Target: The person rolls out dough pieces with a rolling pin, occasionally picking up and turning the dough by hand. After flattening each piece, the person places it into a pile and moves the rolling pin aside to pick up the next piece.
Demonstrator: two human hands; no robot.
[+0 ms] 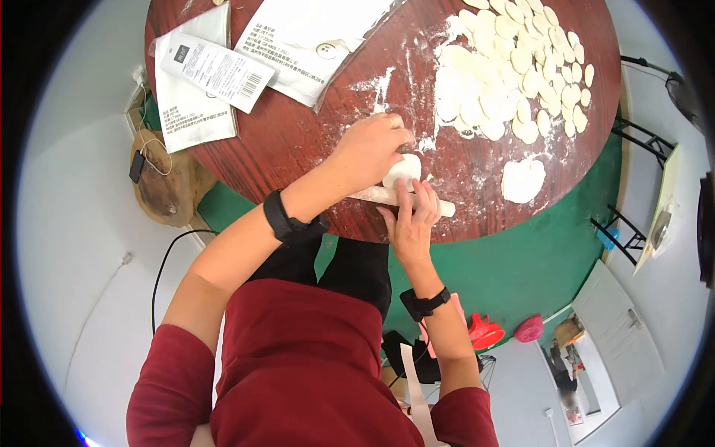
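A small round dough wrapper (402,170) lies on the floured table near its front edge. My left hand (371,151) has its fingers curled at the wrapper's upper left edge, gripping it. Across the near side of the wrapper lies a thin wooden rolling pin (383,195), dusted with flour. My right hand (414,220) presses on the pin, its fingers bent over it and the pin's right end sticking out past them. Further right sits a stack of flat dough wrappers (523,181).
Many dough pieces and rolled wrappers (484,82) cover the floured back right of the round red-brown table (298,141). Printed white packages (290,45) lie at the back left. Below the table edge is a green floor (477,261), with a wooden stump-like stool (165,186) at left.
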